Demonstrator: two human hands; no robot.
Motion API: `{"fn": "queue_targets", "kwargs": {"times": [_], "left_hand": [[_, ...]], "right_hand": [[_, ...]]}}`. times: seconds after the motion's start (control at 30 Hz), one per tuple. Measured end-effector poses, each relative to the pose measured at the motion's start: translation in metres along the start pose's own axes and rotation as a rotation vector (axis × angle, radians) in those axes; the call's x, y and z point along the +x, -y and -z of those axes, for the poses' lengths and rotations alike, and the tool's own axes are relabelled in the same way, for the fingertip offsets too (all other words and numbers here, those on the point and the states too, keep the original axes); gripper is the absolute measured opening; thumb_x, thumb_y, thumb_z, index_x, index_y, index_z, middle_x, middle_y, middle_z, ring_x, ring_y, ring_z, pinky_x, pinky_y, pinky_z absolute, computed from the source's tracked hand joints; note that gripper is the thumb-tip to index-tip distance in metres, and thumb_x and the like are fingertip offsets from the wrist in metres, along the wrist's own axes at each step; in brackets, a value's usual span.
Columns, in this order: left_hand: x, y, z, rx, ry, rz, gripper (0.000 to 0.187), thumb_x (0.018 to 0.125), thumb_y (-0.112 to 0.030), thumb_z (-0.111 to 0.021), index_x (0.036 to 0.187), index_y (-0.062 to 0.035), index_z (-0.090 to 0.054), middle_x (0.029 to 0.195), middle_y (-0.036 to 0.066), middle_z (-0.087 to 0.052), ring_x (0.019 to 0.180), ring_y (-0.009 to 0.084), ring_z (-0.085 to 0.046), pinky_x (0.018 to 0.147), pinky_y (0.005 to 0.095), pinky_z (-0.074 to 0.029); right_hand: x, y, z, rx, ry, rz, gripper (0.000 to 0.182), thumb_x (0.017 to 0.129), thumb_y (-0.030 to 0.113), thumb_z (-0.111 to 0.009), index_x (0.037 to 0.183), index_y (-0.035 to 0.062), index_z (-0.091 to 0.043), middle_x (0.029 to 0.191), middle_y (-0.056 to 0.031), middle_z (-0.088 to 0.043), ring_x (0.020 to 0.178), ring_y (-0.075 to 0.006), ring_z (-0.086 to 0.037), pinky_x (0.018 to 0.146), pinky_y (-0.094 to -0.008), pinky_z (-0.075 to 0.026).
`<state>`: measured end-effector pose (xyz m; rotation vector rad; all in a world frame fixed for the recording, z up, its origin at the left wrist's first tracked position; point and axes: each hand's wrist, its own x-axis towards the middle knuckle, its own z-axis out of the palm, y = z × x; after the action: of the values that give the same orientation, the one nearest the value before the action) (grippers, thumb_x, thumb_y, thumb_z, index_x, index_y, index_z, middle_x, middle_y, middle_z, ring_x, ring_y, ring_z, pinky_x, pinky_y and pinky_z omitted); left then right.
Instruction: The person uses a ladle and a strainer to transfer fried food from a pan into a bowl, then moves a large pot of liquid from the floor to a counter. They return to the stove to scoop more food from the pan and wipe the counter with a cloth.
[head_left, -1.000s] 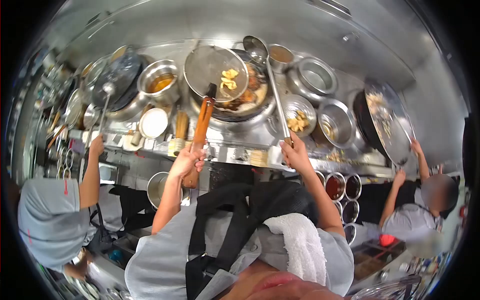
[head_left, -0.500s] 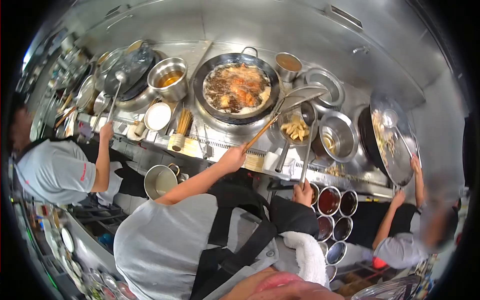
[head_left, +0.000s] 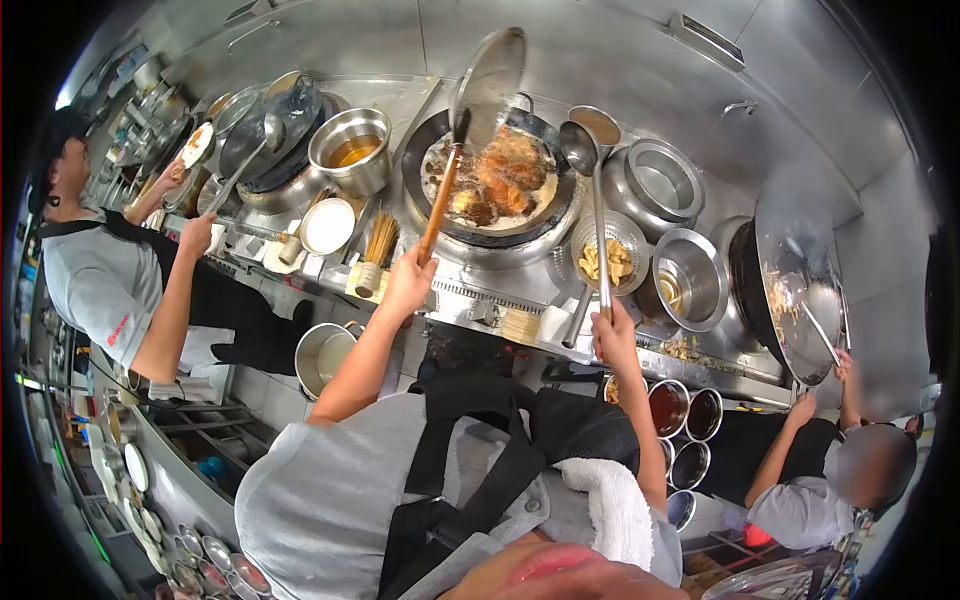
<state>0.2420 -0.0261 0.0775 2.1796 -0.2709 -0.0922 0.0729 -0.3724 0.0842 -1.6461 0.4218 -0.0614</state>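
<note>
The wok (head_left: 495, 185) of bubbling oil and frying pieces sits on the steel surface (head_left: 520, 300). Above its far rim, the mesh skimmer (head_left: 487, 85) tilts up, its wooden handle closed in the left hand (head_left: 408, 283). The right hand (head_left: 613, 335) grips the ladle (head_left: 583, 150), whose bowl hangs at the wok's right edge.

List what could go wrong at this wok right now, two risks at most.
1. The left hand holds the strainer tilted up over the wok of bubbling oil; anything dripping or sliding off it could splash hot oil toward the forearm.
2. The right hand holds the ladle at the wok's edge, beside the bowl of fried pieces; a careless swing might knock that bowl.
</note>
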Motion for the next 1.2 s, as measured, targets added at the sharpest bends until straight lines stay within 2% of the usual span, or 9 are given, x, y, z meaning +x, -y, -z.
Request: {"fn": "queue_targets", "kwargs": {"times": [0.03, 0.17, 0.3, 0.37, 0.67, 0.77, 0.93, 1.1, 1.2], "left_hand": [[0.007, 0.031, -0.003, -0.036, -0.073, -0.034, 0.037, 0.092, -0.021, -0.063, 0.117, 0.0044, -0.056, 0.058, 0.002, -0.053, 0.049, 0.0093, -0.052, 0.047, 0.0288, -0.043], [-0.001, 0.037, 0.033, -0.232, -0.038, 0.057, 0.024, 0.092, -0.019, -0.062, 0.102, 0.0028, -0.055, 0.056, -0.001, -0.051, 0.043, 0.009, -0.047, 0.042, 0.0272, -0.04], [-0.011, 0.061, 0.047, -0.335, -0.02, 0.129, 0.019, 0.093, -0.017, -0.062, 0.095, -0.0001, -0.053, 0.058, -0.001, -0.049, 0.045, 0.0081, -0.046, 0.041, 0.0264, -0.04], [-0.015, 0.068, 0.052, -0.348, -0.002, 0.164, 0.035, 0.091, -0.017, -0.063, 0.116, 0.0068, -0.055, 0.06, 0.005, -0.057, 0.051, 0.0114, -0.053, 0.048, 0.0296, -0.043], [-0.004, 0.109, 0.069, -0.266, -0.038, 0.091, 0.032, 0.09, -0.016, -0.062, 0.112, 0.0075, -0.057, 0.072, 0.016, -0.063, 0.066, 0.0237, -0.062, 0.064, 0.0368, -0.049], [0.003, 0.092, 0.089, -0.229, 0.045, 0.244, 0.032, 0.09, -0.016, -0.061, 0.111, 0.0079, -0.057, 0.077, 0.019, -0.065, 0.072, 0.0302, -0.065, 0.07, 0.0401, -0.05], [0.02, 0.102, 0.094, -0.077, -0.116, 0.003, 0.036, 0.09, -0.014, -0.06, 0.121, 0.0039, -0.056, 0.09, 0.02, -0.068, 0.083, 0.0309, -0.067, 0.075, 0.0398, -0.051], [0.035, 0.084, 0.091, 0.041, -0.141, 0.04, 0.045, 0.088, -0.015, -0.06, 0.13, 0.0017, -0.053, 0.106, 0.029, -0.065, 0.105, 0.0416, -0.062, 0.091, 0.0454, -0.047], [0.043, 0.083, 0.08, 0.094, -0.119, 0.034, 0.042, 0.088, -0.014, -0.06, 0.127, 0.0021, -0.055, 0.106, 0.029, -0.065, 0.102, 0.0442, -0.062, 0.089, 0.0474, -0.049]], "right_hand": [[0.02, -0.008, -0.007, -0.037, -0.001, -0.007, 0.027, 0.092, 0.012, -0.056, 0.117, 0.0023, -0.052, 0.059, 0.0016, -0.047, 0.038, -0.0071, -0.041, 0.033, -0.0261, -0.033], [0.078, -0.01, -0.046, -0.116, -0.004, 0.092, 0.02, 0.09, 0.013, -0.056, 0.106, 0.0017, -0.051, 0.058, -0.0015, -0.047, 0.038, -0.011, -0.044, 0.033, -0.0305, -0.034], [0.117, -0.009, -0.086, -0.061, 0.079, -0.128, 0.02, 0.092, 0.015, -0.056, 0.108, 0.0085, -0.046, 0.061, -0.0005, -0.046, 0.04, -0.0113, -0.042, 0.034, -0.0295, -0.035], [0.128, -0.007, -0.108, 0.234, 0.12, -0.291, 0.019, 0.094, 0.015, -0.054, 0.111, 0.013, -0.046, 0.064, -0.0001, -0.045, 0.042, -0.0103, -0.042, 0.036, -0.0274, -0.035], [0.161, 0.013, -0.126, 0.905, 0.433, -0.601, 0.026, 0.101, 0.024, -0.048, 0.125, 0.0157, -0.052, 0.066, 0.0031, -0.042, 0.044, -0.0042, -0.037, 0.035, -0.0184, -0.032], [0.161, 0.014, -0.128, 0.988, 0.514, -0.624, 0.027, 0.1, 0.025, -0.051, 0.125, 0.0145, -0.05, 0.065, 0.0033, -0.042, 0.043, -0.0038, -0.036, 0.035, -0.0183, -0.03], [0.144, 0.022, -0.121, 1.121, 0.603, -0.695, 0.028, 0.101, 0.025, -0.048, 0.125, 0.0124, -0.051, 0.064, 0.0028, -0.042, 0.043, -0.0044, -0.036, 0.034, -0.0188, -0.031], [0.138, 0.027, -0.136, 0.919, 0.498, -0.619, 0.032, 0.1, 0.025, -0.051, 0.129, 0.0124, -0.047, 0.064, 0.0033, -0.042, 0.044, -0.0046, -0.035, 0.035, -0.0195, -0.03], [0.13, 0.043, -0.151, 0.704, 0.402, -0.604, 0.034, 0.098, 0.026, -0.056, 0.127, 0.0145, -0.045, 0.064, 0.0046, -0.041, 0.045, -0.0042, -0.035, 0.037, -0.0201, -0.028]]}}
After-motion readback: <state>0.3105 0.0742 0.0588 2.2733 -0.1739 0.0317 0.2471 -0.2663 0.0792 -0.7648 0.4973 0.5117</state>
